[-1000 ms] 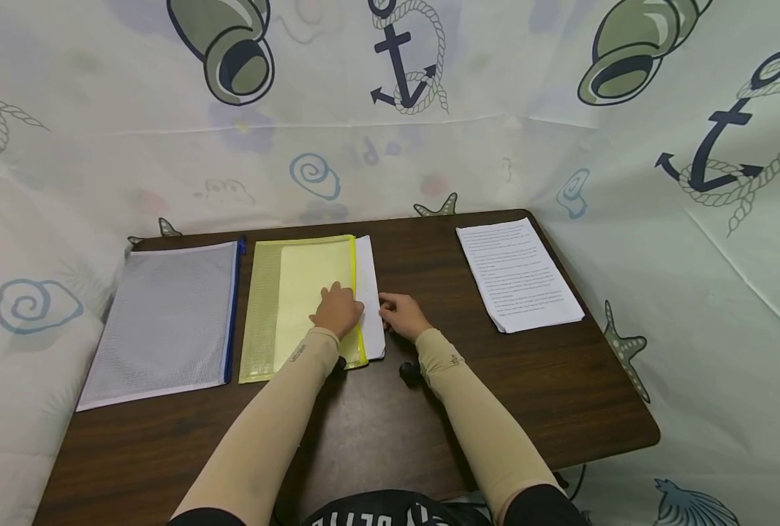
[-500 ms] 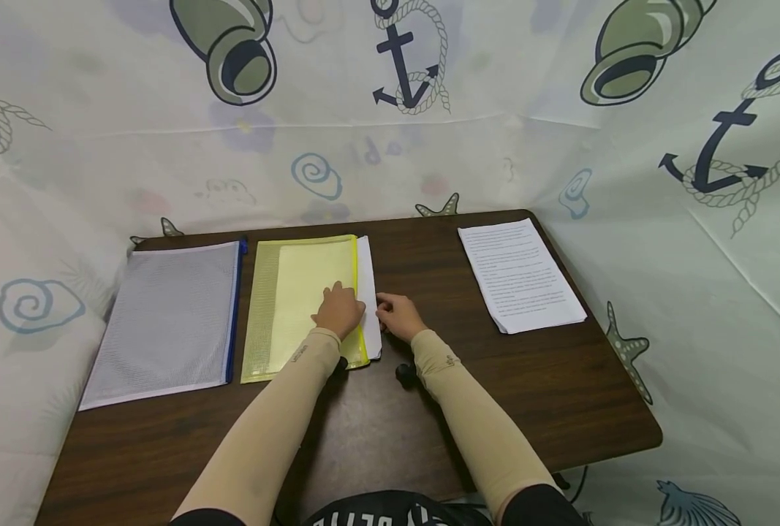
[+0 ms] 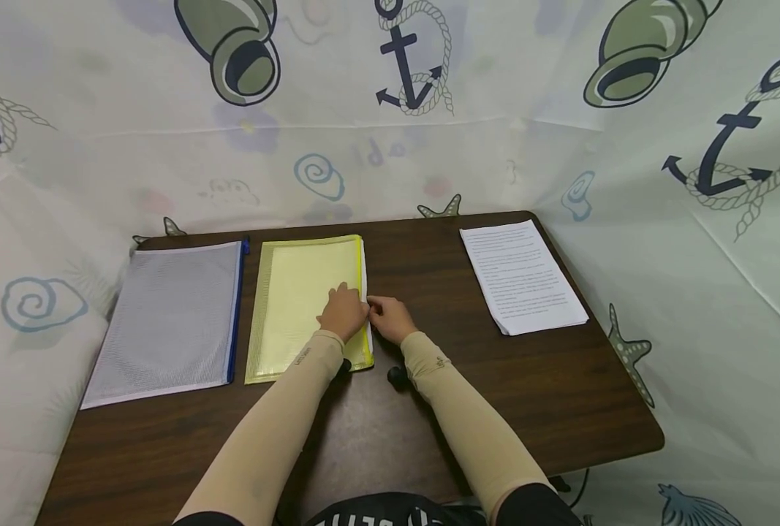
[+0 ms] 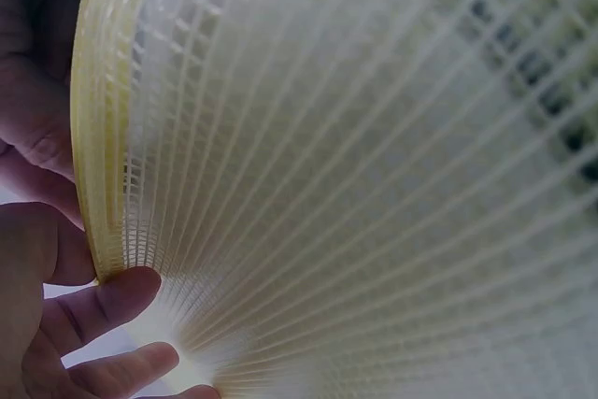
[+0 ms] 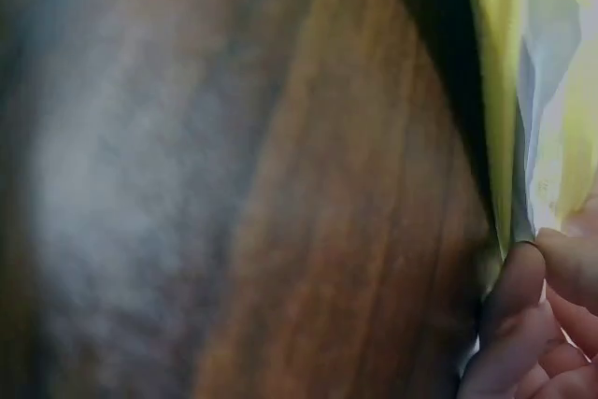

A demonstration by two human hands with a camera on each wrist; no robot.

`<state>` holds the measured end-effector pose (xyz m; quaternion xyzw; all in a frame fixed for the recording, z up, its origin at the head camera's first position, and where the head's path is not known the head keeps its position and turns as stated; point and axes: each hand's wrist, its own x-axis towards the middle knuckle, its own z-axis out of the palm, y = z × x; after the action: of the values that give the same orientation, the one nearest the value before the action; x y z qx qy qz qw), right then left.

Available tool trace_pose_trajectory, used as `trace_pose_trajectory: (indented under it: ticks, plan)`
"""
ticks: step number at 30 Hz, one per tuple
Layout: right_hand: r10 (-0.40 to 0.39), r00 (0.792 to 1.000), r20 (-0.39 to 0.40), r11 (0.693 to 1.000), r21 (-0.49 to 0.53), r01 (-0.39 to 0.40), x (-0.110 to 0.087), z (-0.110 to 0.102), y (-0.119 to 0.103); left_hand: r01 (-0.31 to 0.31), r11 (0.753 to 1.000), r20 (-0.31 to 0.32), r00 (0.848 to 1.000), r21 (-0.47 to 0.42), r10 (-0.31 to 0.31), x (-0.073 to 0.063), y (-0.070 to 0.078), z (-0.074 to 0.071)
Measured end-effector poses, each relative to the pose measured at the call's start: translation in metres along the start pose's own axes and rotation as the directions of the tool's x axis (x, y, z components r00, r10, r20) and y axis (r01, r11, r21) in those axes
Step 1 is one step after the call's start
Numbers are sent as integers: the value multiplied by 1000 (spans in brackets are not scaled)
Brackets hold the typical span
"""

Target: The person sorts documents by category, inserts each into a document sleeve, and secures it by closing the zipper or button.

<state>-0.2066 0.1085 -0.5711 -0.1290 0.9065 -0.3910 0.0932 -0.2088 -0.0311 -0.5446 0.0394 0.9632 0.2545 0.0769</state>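
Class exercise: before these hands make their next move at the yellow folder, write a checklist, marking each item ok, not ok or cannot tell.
1. White paper fully inside the yellow folder: not ok; a narrow strip shows past the folder's right edge.
2. Left hand steadying the yellow folder: ok; it is at that edge.
3. Right hand at the white paper: ok; fingers at its edge.
4. Printed stack apart: ok; it lies off to the right.
5. Blue-edged folder apart: ok; a gap shows.
6. Sheet count inside: cannot tell.

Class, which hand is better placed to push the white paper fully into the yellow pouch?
Probably the right hand: it sits at the white paper showing along the open side of the yellow pouch. The left hand, on the pouch, could steady it.
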Motion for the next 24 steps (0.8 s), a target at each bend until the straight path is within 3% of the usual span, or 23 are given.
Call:
trace_pose_trajectory:
  ticks: [7, 10, 18, 24]
  plan:
    - [35, 998, 48, 988, -150, -27, 2, 3, -4, -51, 999, -27, 998, -2, 50, -2, 1, -1]
    - [33, 997, 68, 985, -168, -21, 1, 2, -5, -55, 998, -34, 998, 2, 55, -3, 1, 1]
    - [-2, 997, 83, 985, -171, 16, 6, 3, -3, -17, 999, -30, 999, 29, 18, -2, -1, 8]
    - [21, 994, 108, 997, -70, -13, 11, -4, -2, 15, 998, 3, 1000, 57, -15, -4, 2, 5]
